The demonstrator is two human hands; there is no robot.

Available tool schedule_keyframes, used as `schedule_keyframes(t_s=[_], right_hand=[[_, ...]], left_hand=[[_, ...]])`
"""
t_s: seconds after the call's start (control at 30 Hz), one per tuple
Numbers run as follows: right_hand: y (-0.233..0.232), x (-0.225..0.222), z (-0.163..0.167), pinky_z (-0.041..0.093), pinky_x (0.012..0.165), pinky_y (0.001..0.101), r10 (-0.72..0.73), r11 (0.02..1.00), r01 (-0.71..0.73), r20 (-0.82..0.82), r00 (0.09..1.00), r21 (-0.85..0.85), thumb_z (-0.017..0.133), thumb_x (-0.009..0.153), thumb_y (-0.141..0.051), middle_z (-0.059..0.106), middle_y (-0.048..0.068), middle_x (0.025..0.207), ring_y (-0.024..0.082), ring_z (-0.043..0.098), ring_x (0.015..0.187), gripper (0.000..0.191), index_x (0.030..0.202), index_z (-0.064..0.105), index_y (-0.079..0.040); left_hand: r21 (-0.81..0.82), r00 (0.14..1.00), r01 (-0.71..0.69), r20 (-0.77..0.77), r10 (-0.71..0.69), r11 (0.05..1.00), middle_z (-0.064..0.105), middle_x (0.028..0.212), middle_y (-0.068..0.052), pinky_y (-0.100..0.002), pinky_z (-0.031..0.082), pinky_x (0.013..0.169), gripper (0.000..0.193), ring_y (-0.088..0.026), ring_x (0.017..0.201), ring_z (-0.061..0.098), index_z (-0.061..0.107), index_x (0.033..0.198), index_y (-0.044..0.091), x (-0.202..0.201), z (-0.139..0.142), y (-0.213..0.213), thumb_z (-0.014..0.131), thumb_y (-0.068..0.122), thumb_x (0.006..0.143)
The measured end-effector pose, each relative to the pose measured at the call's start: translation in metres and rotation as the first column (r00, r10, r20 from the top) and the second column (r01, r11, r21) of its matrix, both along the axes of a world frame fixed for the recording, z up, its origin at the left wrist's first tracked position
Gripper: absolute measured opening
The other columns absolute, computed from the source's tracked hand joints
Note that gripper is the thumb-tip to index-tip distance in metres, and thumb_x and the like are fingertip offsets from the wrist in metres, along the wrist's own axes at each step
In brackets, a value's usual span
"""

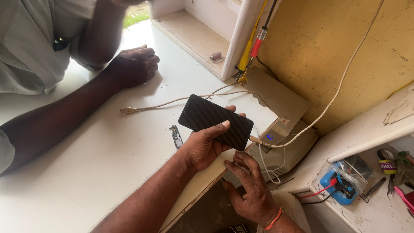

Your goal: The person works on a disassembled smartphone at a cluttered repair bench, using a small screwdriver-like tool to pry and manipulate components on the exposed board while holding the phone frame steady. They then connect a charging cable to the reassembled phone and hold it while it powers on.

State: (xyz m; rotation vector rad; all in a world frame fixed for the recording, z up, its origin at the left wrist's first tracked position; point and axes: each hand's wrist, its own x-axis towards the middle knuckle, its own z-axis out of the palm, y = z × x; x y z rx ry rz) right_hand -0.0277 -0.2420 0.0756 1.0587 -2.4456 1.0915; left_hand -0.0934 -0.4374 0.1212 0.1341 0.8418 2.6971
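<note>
My left hand (202,146) holds a black smartphone (215,121) with a textured dark back, thumb across its lower edge, above the white counter's (108,172) near edge. A beige cable plug (255,140) sits at the phone's right end; I cannot tell if it is plugged in. My right hand (250,187) hangs just below the phone, fingers loosely curled, holding nothing, with an orange band at the wrist.
Another person leans on the counter at the left, their hand (133,64) resting flat. A small dark part (175,136) and a loose cable end (128,111) lie on the counter. A beige box with a blue light (270,137) stands right. A shelf holds a blue meter (338,187) and tools.
</note>
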Motion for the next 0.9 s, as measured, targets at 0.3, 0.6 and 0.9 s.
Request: schedule_keyframes(t_s=[0.3,0.6,0.9], right_hand=[[0.0005,-0.0001,0.0017,0.047,0.112,0.0445,0.013,1.0,-0.013,0.007,1.0,-0.009,0.078,0.081,-0.005,0.04,0.019,0.149,0.035,0.052,0.136,0.06,0.137,0.058,-0.006],[0.0,0.0004,0.0028,0.048,0.112,0.0441,0.011,1.0,-0.011,-0.016,1.0,0.0,0.077,0.082,-0.006,0.04,0.019,0.149,0.034,0.052,0.136,0.058,0.137,0.058,-0.005],[0.0002,0.0,0.0016,0.047,0.112,0.0446,0.005,1.0,-0.005,-0.008,1.0,0.008,0.078,0.081,-0.005,0.04,0.019,0.149,0.034,0.052,0.136,0.059,0.137,0.057,-0.005]], left_hand=[[0.009,1.0,-0.002,-0.009,0.002,1.0,0.06,0.142,-0.019,-0.046,0.054,0.105,0.067,-0.029,0.129,0.061,0.04,0.153,0.004,0.0012,0.0008,0.0003,0.067,0.016,0.093],[-0.011,1.0,-0.004,0.008,0.004,1.0,0.061,0.142,-0.018,-0.047,0.055,0.105,0.063,-0.028,0.128,0.062,0.042,0.152,0.004,0.0011,0.0016,0.0,0.065,0.015,0.094],[-0.006,1.0,-0.001,-0.002,0.001,1.0,0.061,0.142,-0.018,-0.046,0.055,0.105,0.064,-0.028,0.128,0.062,0.041,0.152,0.003,0.0013,0.0017,0.0,0.065,0.015,0.094]])
